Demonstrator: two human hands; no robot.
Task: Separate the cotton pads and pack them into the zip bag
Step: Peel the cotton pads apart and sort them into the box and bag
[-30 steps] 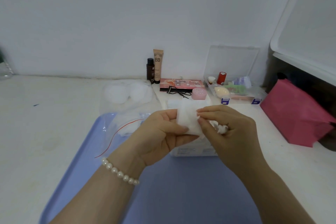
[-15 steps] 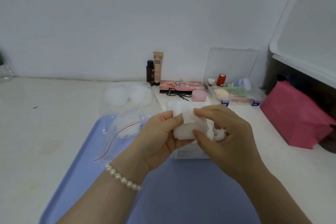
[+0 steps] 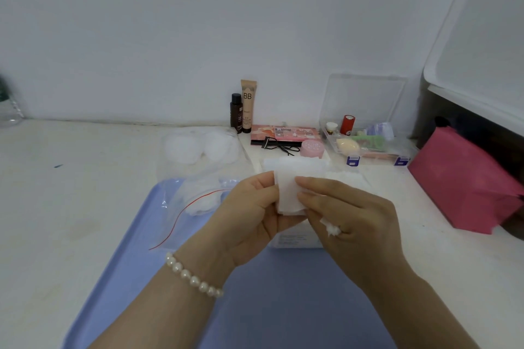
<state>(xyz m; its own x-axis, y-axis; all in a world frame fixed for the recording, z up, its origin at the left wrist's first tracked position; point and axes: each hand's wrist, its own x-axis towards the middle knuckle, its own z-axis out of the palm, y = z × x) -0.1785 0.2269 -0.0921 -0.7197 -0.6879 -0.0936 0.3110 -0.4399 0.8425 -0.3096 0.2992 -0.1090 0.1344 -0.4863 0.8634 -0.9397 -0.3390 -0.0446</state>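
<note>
There is only one view, from a wide-angle camera worn on the person's head. It looks forward and down over the blue tray (image 3: 136, 258), very near the hands at the lower centre, and faces the white wall (image 3: 198, 22) behind the table (image 3: 51, 193).

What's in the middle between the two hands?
A white square cotton pad, pinched on one side by the left hand and on the other by the right hand, above the blue tray. The head view shows it.
</note>
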